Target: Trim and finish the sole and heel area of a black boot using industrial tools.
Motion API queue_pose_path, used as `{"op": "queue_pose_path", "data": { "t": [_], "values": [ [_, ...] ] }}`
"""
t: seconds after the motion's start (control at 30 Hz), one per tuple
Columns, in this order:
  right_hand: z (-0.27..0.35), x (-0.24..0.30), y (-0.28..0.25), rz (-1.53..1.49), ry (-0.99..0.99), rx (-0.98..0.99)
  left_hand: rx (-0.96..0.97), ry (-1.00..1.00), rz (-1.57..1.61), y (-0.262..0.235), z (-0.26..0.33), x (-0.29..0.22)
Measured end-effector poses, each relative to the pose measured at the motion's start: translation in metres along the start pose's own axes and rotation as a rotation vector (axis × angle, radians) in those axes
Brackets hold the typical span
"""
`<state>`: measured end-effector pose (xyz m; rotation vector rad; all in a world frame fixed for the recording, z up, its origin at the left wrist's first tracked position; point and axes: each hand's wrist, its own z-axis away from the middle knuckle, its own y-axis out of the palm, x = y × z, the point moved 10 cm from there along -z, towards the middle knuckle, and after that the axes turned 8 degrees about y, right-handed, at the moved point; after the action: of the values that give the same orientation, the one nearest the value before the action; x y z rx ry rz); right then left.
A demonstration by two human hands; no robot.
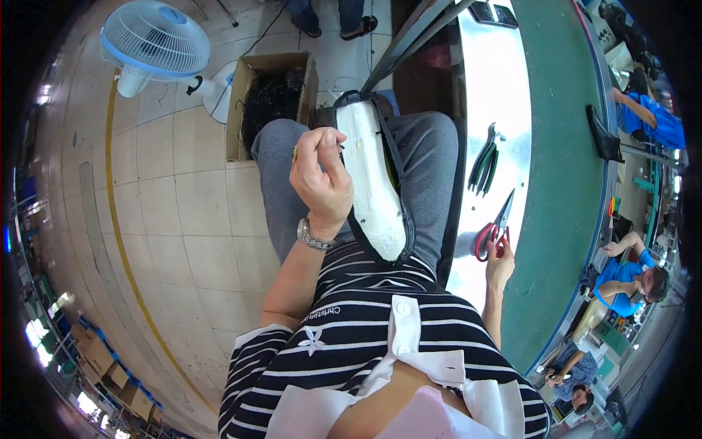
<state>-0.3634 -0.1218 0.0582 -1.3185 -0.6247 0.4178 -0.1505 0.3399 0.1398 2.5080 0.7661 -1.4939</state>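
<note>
Across my lap lies a shoe (pixel 371 175), its pale white underside facing up and its black upper showing around the rim. Small dark spots dot that underside. My left hand (pixel 322 175) is closed at the shoe's left edge, thumb and fingers pinched together; whatever sits between the fingertips is too small to make out. On the metal bench to my right, my right hand (pixel 500 265) has its fingers on the red handles of a pair of scissors (pixel 503 219), whose blades point away from me. Green-handled pliers (pixel 484 167) lie beyond them.
A cardboard box (pixel 235 110) of black scraps stands on the floor ahead, beside a blue and white fan (pixel 155 36). Right of the metal bench top (pixel 497 80) runs a green belt (pixel 559 183) with a black shoe (pixel 602 133) at its far edge. Other people sit beyond it.
</note>
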Motion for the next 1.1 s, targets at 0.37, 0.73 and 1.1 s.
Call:
{"op": "queue_pose_path", "data": {
  "t": [0.37,0.73,1.1],
  "values": [
    [0.121,0.234,0.033,-0.641,-0.345,1.035,-0.277,0.600,0.159,-0.039,-0.111,-0.106],
    [0.024,0.195,0.025,-0.781,-0.221,0.665,0.304,0.341,-1.116,-0.045,-0.093,0.133],
    [-0.106,0.173,0.049,-0.021,-0.209,-0.029,1.235,0.294,-0.080,0.218,-0.025,-0.010]
  ]
}}
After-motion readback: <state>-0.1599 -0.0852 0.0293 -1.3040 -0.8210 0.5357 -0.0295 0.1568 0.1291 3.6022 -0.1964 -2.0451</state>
